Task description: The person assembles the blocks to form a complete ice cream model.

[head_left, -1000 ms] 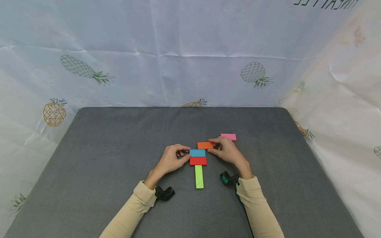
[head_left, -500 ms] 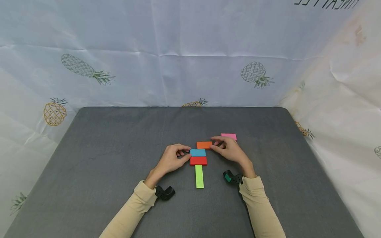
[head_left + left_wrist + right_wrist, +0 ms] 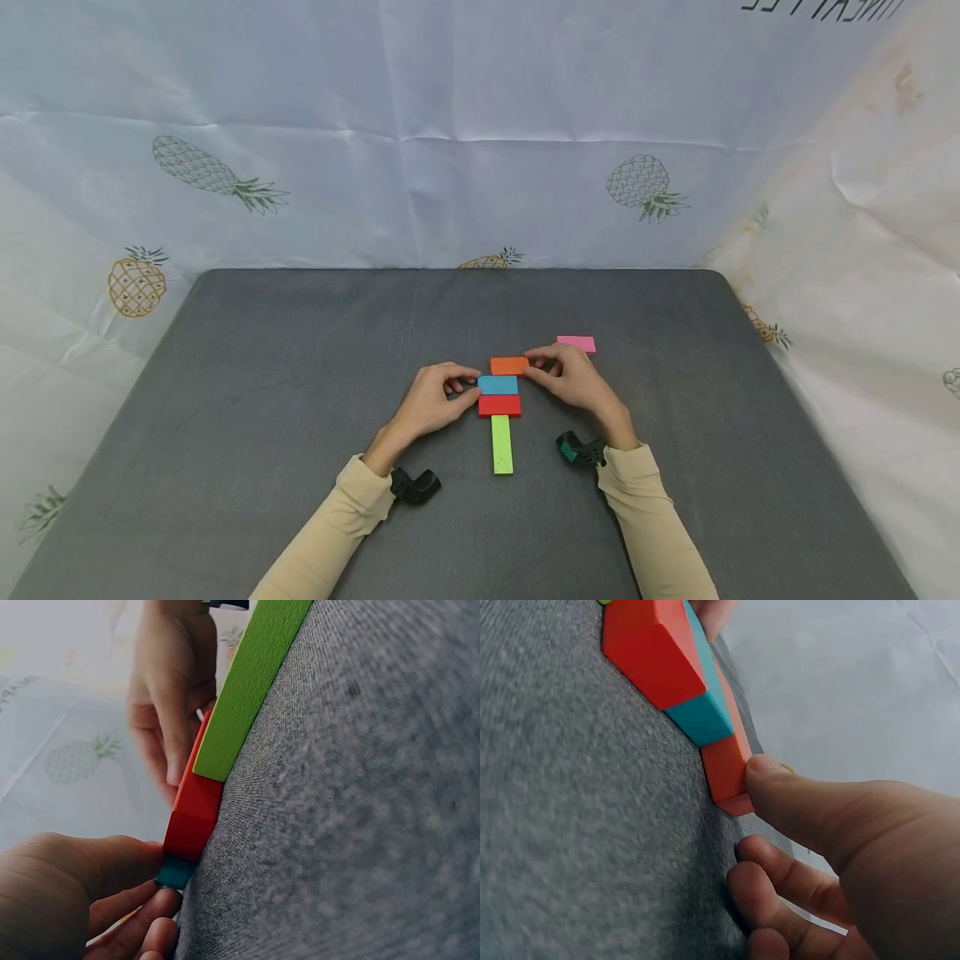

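In the head view, my left hand (image 3: pixel 438 398) pinches the left end of the blue block (image 3: pixel 498 385) between thumb and fingers. Against the near side of that block lies a red block (image 3: pixel 499 406). A green block (image 3: pixel 502 445) runs lengthwise from the red one toward me. My right hand (image 3: pixel 572 382) has its thumb and index finger at the right end of an orange block (image 3: pixel 509 366), which lies along the far side of the blue one and sticks out a little to the right. In the right wrist view, the thumb presses the orange block (image 3: pixel 727 766) near its end.
Beyond my right hand, a pink block (image 3: pixel 576 343) lies apart, partly covered by that hand. The grey table (image 3: pixel 300 350) ends at a pale curtain (image 3: pixel 480 100) printed with pineapples. Black wrist cameras stick out inward from both sleeves.
The orange block has slid a little left along the blue one. My right hand drew back right, then came left again with its fingertips at the block's end. My left hand has stayed in place.
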`<control>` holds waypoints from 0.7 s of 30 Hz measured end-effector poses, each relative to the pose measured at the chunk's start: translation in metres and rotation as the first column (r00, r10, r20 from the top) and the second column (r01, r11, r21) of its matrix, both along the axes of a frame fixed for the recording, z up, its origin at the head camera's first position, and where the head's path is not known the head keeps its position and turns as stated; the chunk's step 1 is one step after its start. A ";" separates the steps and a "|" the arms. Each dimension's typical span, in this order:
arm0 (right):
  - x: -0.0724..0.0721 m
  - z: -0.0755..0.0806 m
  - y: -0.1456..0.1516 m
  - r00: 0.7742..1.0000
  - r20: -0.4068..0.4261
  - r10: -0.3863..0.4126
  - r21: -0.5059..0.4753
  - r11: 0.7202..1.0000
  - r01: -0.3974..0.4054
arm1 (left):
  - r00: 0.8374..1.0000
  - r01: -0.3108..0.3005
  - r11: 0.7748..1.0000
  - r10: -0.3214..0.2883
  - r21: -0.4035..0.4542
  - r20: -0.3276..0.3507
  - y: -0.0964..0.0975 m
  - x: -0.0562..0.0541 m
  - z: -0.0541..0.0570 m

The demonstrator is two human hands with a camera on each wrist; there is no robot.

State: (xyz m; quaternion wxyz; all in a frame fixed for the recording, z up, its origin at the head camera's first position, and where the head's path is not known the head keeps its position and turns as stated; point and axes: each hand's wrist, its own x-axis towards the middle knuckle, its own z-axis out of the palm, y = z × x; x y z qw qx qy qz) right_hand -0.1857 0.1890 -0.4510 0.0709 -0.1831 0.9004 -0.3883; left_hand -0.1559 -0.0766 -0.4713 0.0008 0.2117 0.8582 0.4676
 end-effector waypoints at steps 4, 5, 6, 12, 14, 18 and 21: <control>0.000 0.000 -0.003 1.000 -0.013 0.002 0.015 1.000 -0.001 | 1.000 0.000 1.000 0.000 0.002 0.000 0.000 0.000 0.001; 0.001 0.000 -0.004 1.000 -0.014 0.001 0.019 1.000 -0.001 | 1.000 0.001 1.000 -0.001 0.003 0.000 0.000 0.000 0.001; 0.001 0.000 -0.005 1.000 -0.015 0.000 0.022 1.000 0.000 | 1.000 0.002 1.000 -0.002 0.005 -0.001 0.000 0.000 0.001; 0.002 -0.001 -0.009 0.999 -0.039 0.005 0.030 1.000 -0.004 | 1.000 0.007 1.000 -0.007 0.008 -0.005 -0.001 0.000 0.001; 0.002 -0.002 -0.010 0.998 -0.056 0.006 0.034 0.999 -0.004 | 1.000 0.006 1.000 -0.006 0.007 -0.004 -0.001 0.000 0.001; 0.002 -0.002 -0.011 0.997 -0.078 0.007 0.044 0.999 -0.004 | 1.000 0.006 1.000 -0.006 0.007 -0.001 -0.001 0.000 0.001; 0.003 -0.001 -0.012 0.996 -0.084 0.007 0.053 0.999 -0.003 | 1.000 0.004 1.000 -0.004 0.005 0.000 -0.001 0.000 0.001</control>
